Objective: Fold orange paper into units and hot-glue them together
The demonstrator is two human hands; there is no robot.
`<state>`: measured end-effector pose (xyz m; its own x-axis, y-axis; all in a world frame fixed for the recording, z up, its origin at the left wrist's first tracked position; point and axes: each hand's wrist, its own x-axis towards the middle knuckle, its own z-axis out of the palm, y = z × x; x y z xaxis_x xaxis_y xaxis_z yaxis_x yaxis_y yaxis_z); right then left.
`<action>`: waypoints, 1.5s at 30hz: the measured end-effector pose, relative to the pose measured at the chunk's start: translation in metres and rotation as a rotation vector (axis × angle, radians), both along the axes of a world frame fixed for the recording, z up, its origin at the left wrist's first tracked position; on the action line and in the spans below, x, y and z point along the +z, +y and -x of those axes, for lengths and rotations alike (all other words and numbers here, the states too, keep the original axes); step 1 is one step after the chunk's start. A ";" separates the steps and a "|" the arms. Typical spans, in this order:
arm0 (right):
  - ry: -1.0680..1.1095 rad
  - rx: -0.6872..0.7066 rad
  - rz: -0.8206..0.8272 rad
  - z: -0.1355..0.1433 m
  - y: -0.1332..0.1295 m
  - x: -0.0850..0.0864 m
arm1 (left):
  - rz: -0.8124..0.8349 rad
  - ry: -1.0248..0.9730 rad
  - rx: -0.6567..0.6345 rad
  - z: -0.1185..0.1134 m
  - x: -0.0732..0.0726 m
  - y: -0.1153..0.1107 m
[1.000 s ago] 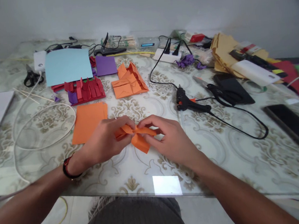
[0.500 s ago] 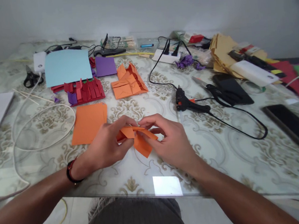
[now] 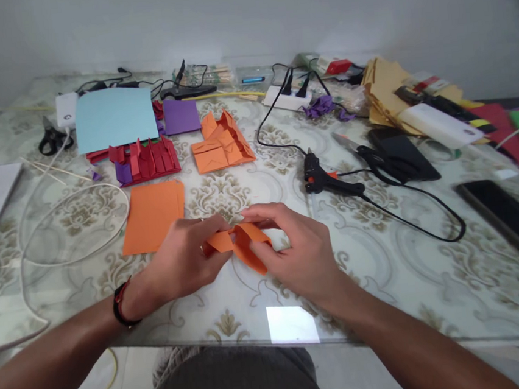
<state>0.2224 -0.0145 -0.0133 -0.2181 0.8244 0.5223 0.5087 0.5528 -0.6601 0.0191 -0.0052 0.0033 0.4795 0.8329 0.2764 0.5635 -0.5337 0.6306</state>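
An orange folded paper (image 3: pixel 248 248) is held between both hands above the front middle of the table. My left hand (image 3: pixel 178 260) pinches its left end, with a dark bracelet on the wrist. At its right side my right hand (image 3: pixel 295 252) grips the paper between thumb and fingers. Parts of the folds are hidden behind the fingers. Flat orange sheets (image 3: pixel 149 217) lie just beyond my left hand. Farther back are orange folded pieces (image 3: pixel 222 146) and a row of red folded pieces (image 3: pixel 153 161).
A black glue gun (image 3: pixel 326 179) with its cable, scissors (image 3: pixel 376 162) and phones (image 3: pixel 509 216) lie to the right. At the back stand a power strip (image 3: pixel 287 97) and light blue paper (image 3: pixel 115 118). White cable (image 3: pixel 22 266) loops at left.
The right part of the orange paper has curved and its lower tip has shifted slightly right. Both hands have moved a little lower in view, still gripping it.
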 end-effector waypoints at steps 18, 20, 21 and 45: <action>0.429 0.160 0.657 -0.003 0.012 0.004 | 0.138 -0.115 0.209 -0.003 0.000 0.006; 0.468 0.183 0.730 -0.001 0.012 0.002 | 0.247 -0.189 0.179 -0.004 -0.003 0.005; 0.449 0.170 0.730 0.000 0.012 0.002 | 0.321 -0.225 0.155 -0.004 -0.005 0.005; 0.633 0.174 0.414 -0.007 0.011 0.002 | 0.238 -0.638 0.023 0.005 -0.010 0.012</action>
<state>0.2296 -0.0030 -0.0117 -0.1251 0.9608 0.2472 -0.1054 0.2349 -0.9663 0.0137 0.0064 -0.0063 0.2645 0.9141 0.3074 0.0522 -0.3319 0.9419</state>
